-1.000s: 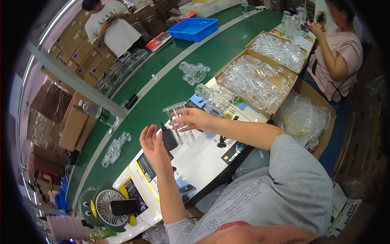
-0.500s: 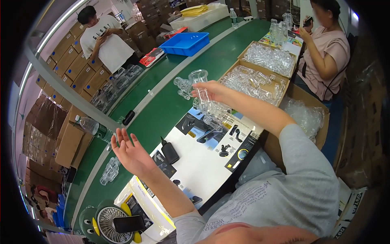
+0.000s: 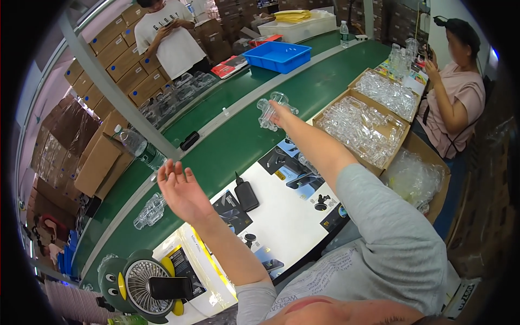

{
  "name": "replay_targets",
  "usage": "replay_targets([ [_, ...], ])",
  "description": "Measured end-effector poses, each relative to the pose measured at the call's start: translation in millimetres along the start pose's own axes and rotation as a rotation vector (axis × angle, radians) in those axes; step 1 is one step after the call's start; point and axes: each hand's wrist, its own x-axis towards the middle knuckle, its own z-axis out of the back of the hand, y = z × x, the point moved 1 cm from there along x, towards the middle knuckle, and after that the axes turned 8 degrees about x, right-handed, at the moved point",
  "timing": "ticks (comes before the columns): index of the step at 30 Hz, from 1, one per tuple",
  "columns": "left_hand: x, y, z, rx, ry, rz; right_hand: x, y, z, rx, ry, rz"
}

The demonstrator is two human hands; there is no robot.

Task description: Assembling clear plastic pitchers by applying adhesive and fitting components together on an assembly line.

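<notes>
Out over the green worktop (image 3: 227,142), my right hand (image 3: 278,115) is at a cluster of clear pieces (image 3: 265,115). Its fingers are closed around a clear tube with a flared rim (image 3: 279,98), though the back of the hand partly hides the grip. My left hand (image 3: 185,190) is raised at the left, open and holding nothing, fingers apart and slightly curled. Close to it lies another clear cluster (image 3: 150,211) on the green surface. Partly covered by my right forearm, more clear pieces (image 3: 307,163) rest on the printed white board (image 3: 287,216).
Cardboard trays of clear parts (image 3: 360,129) stand at right, above a box of bagged parts (image 3: 414,176). A black charger-like device (image 3: 246,195), water bottle (image 3: 140,147), penguin-shaped fan (image 3: 143,284) and blue bin (image 3: 277,56) are around. Two people hold phones.
My right hand has carried the clear tube away from the board, down to the cluster on the green worktop. My left hand stays raised and open. The view has shifted.
</notes>
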Motion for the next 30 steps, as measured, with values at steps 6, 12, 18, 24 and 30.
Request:
replay_targets([
  [6, 16.7, 53.4, 37.6, 0.043, -0.002, 0.226, -98.4, -18.9, -51.3, -0.069, 0.238, -0.182],
  [12, 12.2, 83.6, 29.9, -0.153, -0.123, 0.616, -222.2, 15.7, -44.8, -0.918, 0.882, 0.435],
  [18, 17.7, 79.1, 27.9, -0.366, -0.129, 0.643, -274.1, 7.0, -16.6, -1.495, 1.195, 1.067],
  [24, 21.4, 31.4, 35.7, -0.443, -0.094, 0.383, -308.0, 16.4, 20.3, -1.446, 1.182, 0.792],
  [30, 5.6, 1.8, 7.1, -0.572, 0.163, 0.246, -313.5, 18.6, 19.7, -0.736, 1.043, -0.274],
])
